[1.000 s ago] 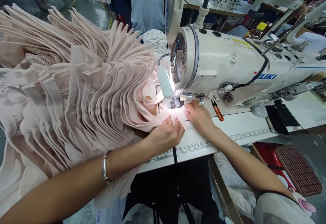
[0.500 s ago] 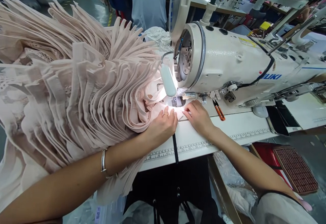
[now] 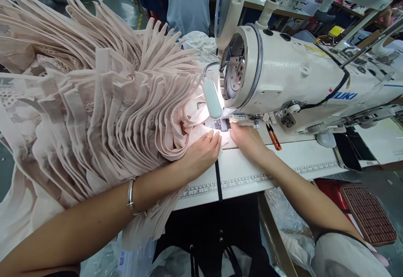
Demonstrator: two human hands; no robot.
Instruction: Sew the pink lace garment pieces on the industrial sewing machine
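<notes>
A pale pink garment piece (image 3: 197, 133) lies under the lit needle area of a white sewing machine (image 3: 283, 69). My left hand (image 3: 204, 151), with a ring on one finger, is closed on the fabric just left of the presser foot (image 3: 222, 124), fingers bent and pressed together. At the foot's right side, my right hand (image 3: 248, 142) has thumb and fingers closed at the fabric edge; its fingertips are partly hidden by the machine. A long heap of pale pink garments (image 3: 126, 113) with straps and lace runs up to the machine from the left.
Orange-handled thread snips (image 3: 273, 136) lie right of my right hand. A ruler strip (image 3: 248, 180) runs along the table's front edge. A pale green lamp-like piece (image 3: 212, 98) hangs beside the needle. Behind stands a person in a blue shirt (image 3: 189, 4).
My right hand has moved forward, closer to the presser foot, and its fingertips have gone partly behind it. My left hand stays on the fabric. The whole view has shifted slightly.
</notes>
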